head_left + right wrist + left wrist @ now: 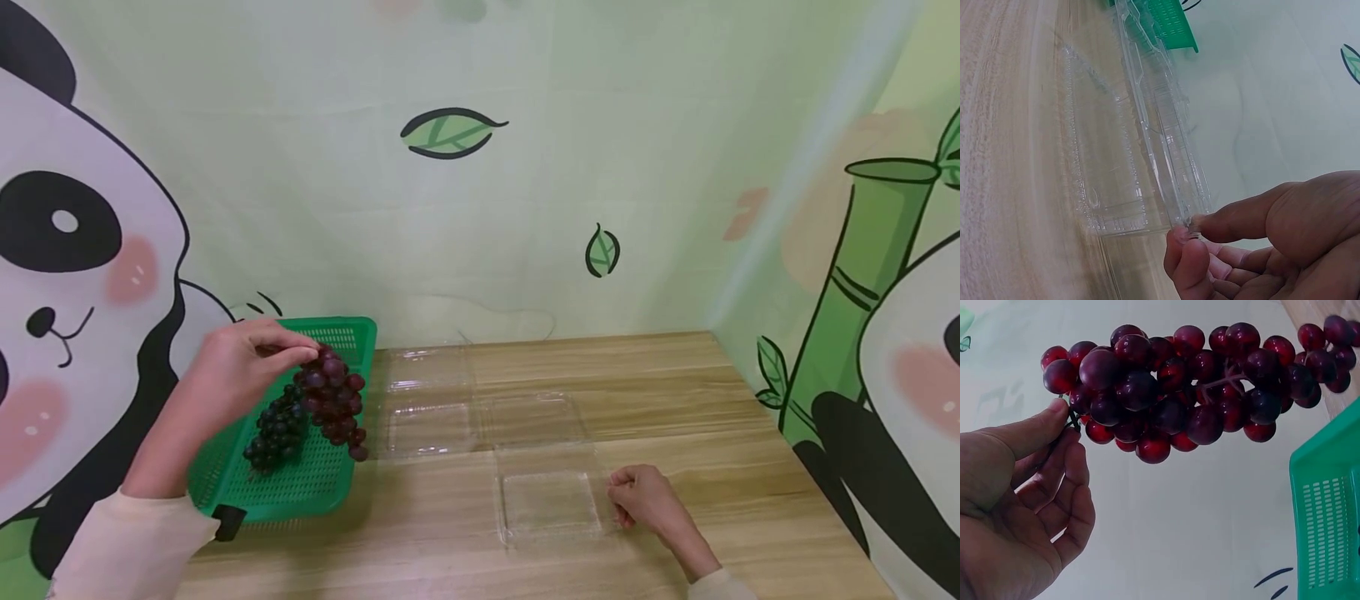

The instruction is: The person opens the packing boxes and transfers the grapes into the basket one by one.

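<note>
My left hand (pixel 232 371) holds up a bunch of dark red grapes (pixel 333 398), pinching its stem between thumb and fingers. In the head view the bunch hangs over the right side of a green basket (pixel 322 492). A blackish bunch of grapes (pixel 276 429) lies inside that basket. On the right, my right hand (pixel 648 504) pinches the edge of an opened clear plastic box (pixel 551 504). The right wrist view shows thumb and fingertips together at the corner of the box's rim (pixel 1175 215).
Another opened clear plastic box (pixel 429 429) lies between the basket and the held box, on the wooden table (pixel 420 533). Behind the table hangs a pale green cloth (pixel 525 200) printed with leaves, pandas and bamboo. A black clip-like piece (pixel 228 522) sits at the basket's near corner.
</note>
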`<state>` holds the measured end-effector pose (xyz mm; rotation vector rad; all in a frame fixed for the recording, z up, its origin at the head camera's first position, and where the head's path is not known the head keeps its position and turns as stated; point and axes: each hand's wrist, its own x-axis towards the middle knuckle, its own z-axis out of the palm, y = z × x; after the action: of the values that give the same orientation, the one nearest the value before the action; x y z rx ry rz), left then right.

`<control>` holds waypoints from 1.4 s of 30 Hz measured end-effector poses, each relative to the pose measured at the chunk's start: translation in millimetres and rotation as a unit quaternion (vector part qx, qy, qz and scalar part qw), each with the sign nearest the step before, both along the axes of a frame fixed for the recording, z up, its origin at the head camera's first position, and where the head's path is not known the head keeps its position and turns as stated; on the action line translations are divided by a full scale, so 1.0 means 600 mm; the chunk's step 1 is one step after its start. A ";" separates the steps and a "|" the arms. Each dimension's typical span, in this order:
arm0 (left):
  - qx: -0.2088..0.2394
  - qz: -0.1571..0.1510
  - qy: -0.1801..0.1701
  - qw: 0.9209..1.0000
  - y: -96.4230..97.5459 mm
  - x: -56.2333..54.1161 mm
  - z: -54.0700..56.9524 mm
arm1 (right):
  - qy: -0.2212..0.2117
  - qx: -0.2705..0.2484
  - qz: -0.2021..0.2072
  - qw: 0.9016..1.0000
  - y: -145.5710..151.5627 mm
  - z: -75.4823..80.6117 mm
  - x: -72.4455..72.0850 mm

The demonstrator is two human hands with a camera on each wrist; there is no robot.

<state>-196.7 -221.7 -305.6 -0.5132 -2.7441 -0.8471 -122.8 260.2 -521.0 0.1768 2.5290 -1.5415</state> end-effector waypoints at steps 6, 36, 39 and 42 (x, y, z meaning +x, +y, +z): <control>-0.007 0.014 -0.011 1.000 -0.019 0.002 0.004 | 0.001 -0.003 -0.001 1.000 0.001 0.003 0.000; -0.041 0.045 -0.015 0.998 -0.094 0.006 -0.020 | -0.005 0.010 -0.010 1.000 -0.005 0.005 0.001; -0.042 0.048 -0.032 0.997 -0.099 0.006 -0.027 | -0.004 0.012 -0.015 1.000 -0.007 0.005 -0.001; -0.043 0.046 -0.044 0.997 -0.104 0.005 -0.034 | -0.004 0.013 -0.015 1.000 -0.008 0.005 -0.002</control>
<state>-193.7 -284.1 -325.8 -0.3689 -2.8694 -0.7483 -123.8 255.2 -517.7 0.2254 2.5529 -1.5172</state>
